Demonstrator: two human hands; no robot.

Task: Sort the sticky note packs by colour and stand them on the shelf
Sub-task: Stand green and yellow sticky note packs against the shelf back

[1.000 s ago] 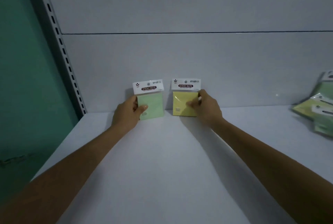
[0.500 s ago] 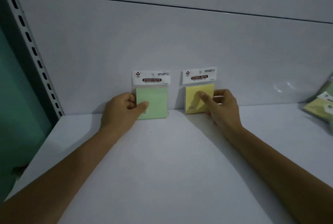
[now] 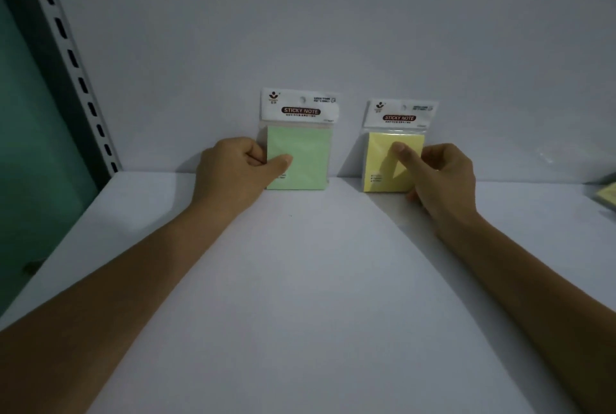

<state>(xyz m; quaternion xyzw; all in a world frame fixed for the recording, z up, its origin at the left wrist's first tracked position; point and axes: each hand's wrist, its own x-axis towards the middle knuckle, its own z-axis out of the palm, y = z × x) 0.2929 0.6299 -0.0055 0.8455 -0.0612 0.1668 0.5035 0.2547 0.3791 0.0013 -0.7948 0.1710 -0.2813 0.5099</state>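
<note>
The green pack (image 3: pixel 300 147) is being pinched upright by the left hand (image 3: pixel 233 170) against the shelf (image 3: pixel 300 280) back wall (image 3: pixel 333 30); the yellow pack (image 3: pixel 390 153) is being pinched by the right hand (image 3: pixel 440 177); either could be tipped forward if released carelessly.

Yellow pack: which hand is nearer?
Right. The right hand grips the yellow pack at its right edge; the left hand holds the green pack, beside it.

— What has been shifted against the back wall (image 3: pixel 333 30)?
— The yellow pack (image 3: pixel 395 160) has been drawn further from the green pack (image 3: pixel 300 155), the gap widened.
— And the right hand (image 3: pixel 440 177)?
— Its thumb has been raised onto the yellow face.
</note>
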